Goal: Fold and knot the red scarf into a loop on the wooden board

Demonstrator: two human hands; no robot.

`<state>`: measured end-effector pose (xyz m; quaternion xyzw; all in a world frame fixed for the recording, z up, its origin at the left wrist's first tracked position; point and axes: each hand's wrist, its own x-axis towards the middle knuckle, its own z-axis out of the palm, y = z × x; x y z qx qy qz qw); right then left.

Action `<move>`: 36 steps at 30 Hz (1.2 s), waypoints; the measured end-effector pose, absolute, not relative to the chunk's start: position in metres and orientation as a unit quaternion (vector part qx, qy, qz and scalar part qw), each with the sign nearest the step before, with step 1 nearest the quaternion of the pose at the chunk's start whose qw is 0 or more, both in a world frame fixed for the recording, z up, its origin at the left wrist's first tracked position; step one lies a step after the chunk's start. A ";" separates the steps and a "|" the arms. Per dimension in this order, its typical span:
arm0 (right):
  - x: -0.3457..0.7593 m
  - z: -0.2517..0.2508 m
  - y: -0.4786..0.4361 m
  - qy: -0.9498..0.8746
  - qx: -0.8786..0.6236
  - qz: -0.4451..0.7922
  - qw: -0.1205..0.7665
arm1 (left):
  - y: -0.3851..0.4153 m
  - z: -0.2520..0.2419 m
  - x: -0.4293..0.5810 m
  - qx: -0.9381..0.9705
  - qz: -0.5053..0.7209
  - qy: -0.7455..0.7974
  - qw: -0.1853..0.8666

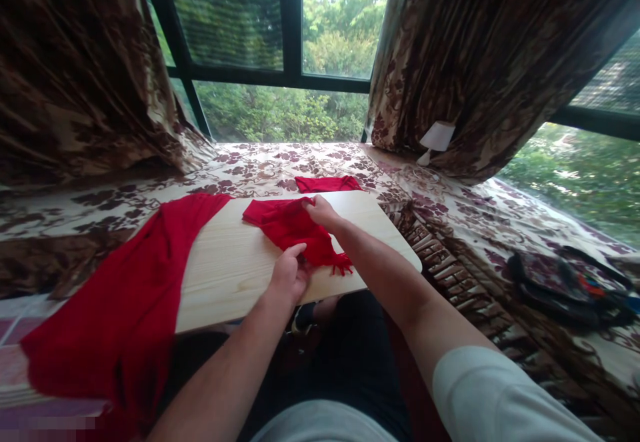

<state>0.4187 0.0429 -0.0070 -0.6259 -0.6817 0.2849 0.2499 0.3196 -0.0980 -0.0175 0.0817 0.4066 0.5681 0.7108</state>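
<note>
A red fringed scarf (290,223) lies partly bunched on a pale wooden tabletop (220,265), its tassels toward the near right. At the scarf's far edge, my right hand (321,213) pinches the fabric between thumb and fingers. My left hand (291,274) is closed at the near edge, thumb on top and fingers curled, partly hidden by the cloth. To the left, a larger red cloth (125,282) drapes over the table's side and hangs down. Beyond the table's far edge lies a flat, folded-looking red cloth (327,184).
A floral-covered ledge (260,162) runs behind the table beneath the windows. On it at the back right stands a small white lamp (438,137). A dark bag (570,295) rests at the right. Patterned curtains (440,42) hang on both sides.
</note>
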 end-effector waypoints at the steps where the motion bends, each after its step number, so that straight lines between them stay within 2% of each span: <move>1: 0.419 -0.008 0.043 -0.676 -0.624 0.291 0.264 | -0.103 -0.018 0.320 0.090 0.558 0.399 0.722; 5: 0.417 -0.013 0.044 -0.639 -0.610 0.323 0.339 | -0.133 -0.025 0.313 0.146 0.527 0.427 0.720; 7: 0.417 -0.012 0.046 -0.611 -0.605 0.346 0.376 | -0.147 -0.030 0.304 0.252 0.503 0.472 0.679; 9: 0.417 -0.004 0.050 -0.577 -0.579 0.373 0.439 | -0.151 -0.032 0.289 0.420 0.481 0.545 0.543; 12: 0.420 0.020 0.058 -0.545 -0.485 0.411 0.547 | -0.131 -0.029 0.264 0.602 0.485 0.604 0.195; 13: 0.421 0.030 0.061 -0.542 -0.445 0.425 0.573 | -0.118 -0.028 0.256 0.640 0.482 0.584 0.129; 15: 0.423 0.051 0.062 -0.544 -0.367 0.456 0.601 | -0.091 -0.026 0.244 0.726 0.431 0.530 0.078; 20: 0.427 0.088 0.044 -0.622 -0.219 0.512 0.550 | -0.043 -0.045 0.238 0.842 0.234 0.478 0.092; 22: 0.432 0.091 0.026 -0.665 -0.179 0.521 0.505 | -0.036 -0.056 0.238 0.848 0.226 0.468 0.100; 25: 0.448 0.086 -0.011 -0.723 -0.152 0.529 0.417 | -0.030 -0.068 0.232 0.834 0.283 0.448 0.153; 26: 0.455 0.083 -0.023 -0.751 -0.151 0.530 0.364 | -0.028 -0.070 0.230 0.830 0.298 0.439 0.175; 29: 0.474 0.069 -0.050 -0.819 -0.114 0.549 0.124 | -0.023 -0.071 0.223 0.811 0.332 0.426 0.226; 30: 0.479 0.063 -0.054 -0.815 -0.114 0.563 0.074 | -0.022 -0.071 0.222 0.798 0.346 0.433 0.236; 31: 0.481 0.054 -0.054 -0.806 -0.135 0.572 0.067 | -0.022 -0.071 0.222 0.784 0.362 0.441 0.247; 32: 0.481 0.045 -0.052 -0.795 -0.180 0.572 0.097 | -0.022 -0.070 0.222 0.772 0.375 0.447 0.254; 34: 0.476 0.023 -0.042 -0.760 -0.332 0.502 0.247 | -0.024 -0.070 0.224 0.761 0.390 0.452 0.255; 36: 0.466 0.002 -0.029 -0.698 -0.484 0.390 0.356 | -0.026 -0.070 0.227 0.758 0.398 0.454 0.248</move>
